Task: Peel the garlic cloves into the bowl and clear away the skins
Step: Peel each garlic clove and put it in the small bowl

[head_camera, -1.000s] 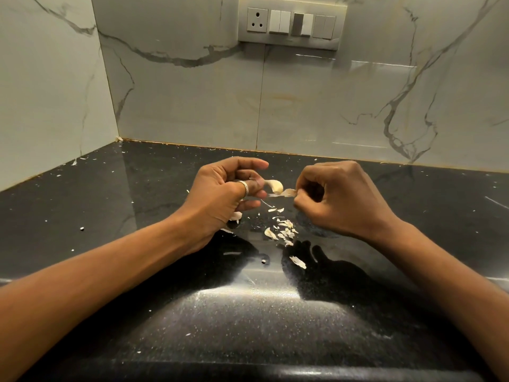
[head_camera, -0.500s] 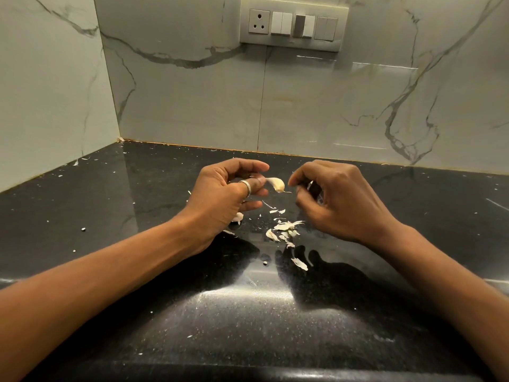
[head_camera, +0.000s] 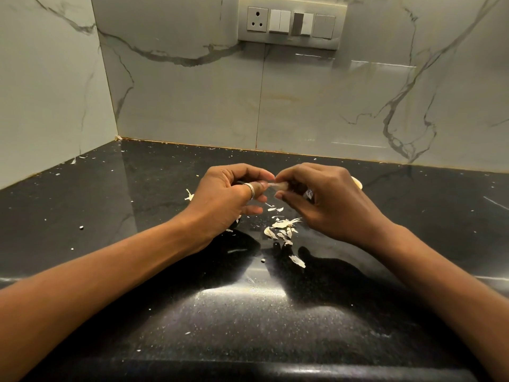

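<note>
A pale garlic clove (head_camera: pixel 278 185) is held above the black counter (head_camera: pixel 137 244) between both hands. My left hand (head_camera: pixel 228 199), with a ring on one finger, pinches its left end. My right hand (head_camera: pixel 325 199) pinches its right end with thumb and fingertips, hiding most of the clove. A small pile of papery garlic skins (head_camera: pixel 282 230) lies on the counter just below the hands, with one larger flake (head_camera: pixel 297 261) nearer to me. Another pale clove (head_camera: pixel 357 183) peeks out behind my right hand. No bowl is in view.
Marble-look walls close the counter at the back and left, meeting in a corner (head_camera: pixel 118 137). A switch panel (head_camera: pixel 292 23) sits high on the back wall. Tiny skin crumbs (head_camera: pixel 190 194) are scattered over the counter. The counter's front edge (head_camera: pixel 248 368) runs along the bottom.
My right hand dropped a strip of skin onto the pile, then moved left back to the clove and now pinches it. My left hand has kept hold of the clove.
</note>
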Available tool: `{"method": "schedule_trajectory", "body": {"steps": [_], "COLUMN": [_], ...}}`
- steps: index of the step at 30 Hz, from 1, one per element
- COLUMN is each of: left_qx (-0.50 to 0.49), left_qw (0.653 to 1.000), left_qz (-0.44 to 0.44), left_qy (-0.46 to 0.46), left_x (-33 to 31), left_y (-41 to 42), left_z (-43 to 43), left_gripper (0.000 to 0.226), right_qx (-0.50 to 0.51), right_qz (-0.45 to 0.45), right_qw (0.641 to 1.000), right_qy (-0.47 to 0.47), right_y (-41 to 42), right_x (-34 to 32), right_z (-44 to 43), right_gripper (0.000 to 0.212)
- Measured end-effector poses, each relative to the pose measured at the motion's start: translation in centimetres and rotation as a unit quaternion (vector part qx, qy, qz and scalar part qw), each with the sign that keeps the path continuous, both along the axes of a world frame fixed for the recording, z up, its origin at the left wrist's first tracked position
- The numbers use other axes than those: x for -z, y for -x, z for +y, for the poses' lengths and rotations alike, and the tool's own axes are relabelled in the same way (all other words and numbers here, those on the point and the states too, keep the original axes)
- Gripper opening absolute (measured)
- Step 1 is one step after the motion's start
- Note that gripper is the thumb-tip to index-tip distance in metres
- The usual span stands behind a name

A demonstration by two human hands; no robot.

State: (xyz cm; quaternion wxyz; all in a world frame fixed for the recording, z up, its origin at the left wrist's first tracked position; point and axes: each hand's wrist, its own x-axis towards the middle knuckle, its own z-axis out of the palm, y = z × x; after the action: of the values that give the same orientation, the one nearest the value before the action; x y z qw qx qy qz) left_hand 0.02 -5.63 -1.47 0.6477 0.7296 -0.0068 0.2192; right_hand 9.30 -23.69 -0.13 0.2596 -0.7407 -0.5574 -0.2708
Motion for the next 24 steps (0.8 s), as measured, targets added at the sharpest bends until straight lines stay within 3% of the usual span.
{"method": "schedule_trajectory", "body": {"steps": [14, 24], "left_qx": [-0.001, -0.008], "left_qw": [0.994, 0.991], "left_qz": [-0.029, -0.036], "left_qy": [-0.106, -0.129], "left_x": [0.9, 1.0], "left_y": [-0.7, -0.8], "left_z": [0.0, 0.3], "left_gripper": [0.017, 0.013], "right_qx": [-0.019, -0.027], "right_qz": [0.047, 0.193], "right_qw": [0.998, 0.979], "right_qy": [-0.022, -0.052], "right_y": [-0.2, 0.2], "right_x": [0.2, -0.2], "right_z": [0.2, 0.1], "right_gripper": [0.019, 0.012]}}
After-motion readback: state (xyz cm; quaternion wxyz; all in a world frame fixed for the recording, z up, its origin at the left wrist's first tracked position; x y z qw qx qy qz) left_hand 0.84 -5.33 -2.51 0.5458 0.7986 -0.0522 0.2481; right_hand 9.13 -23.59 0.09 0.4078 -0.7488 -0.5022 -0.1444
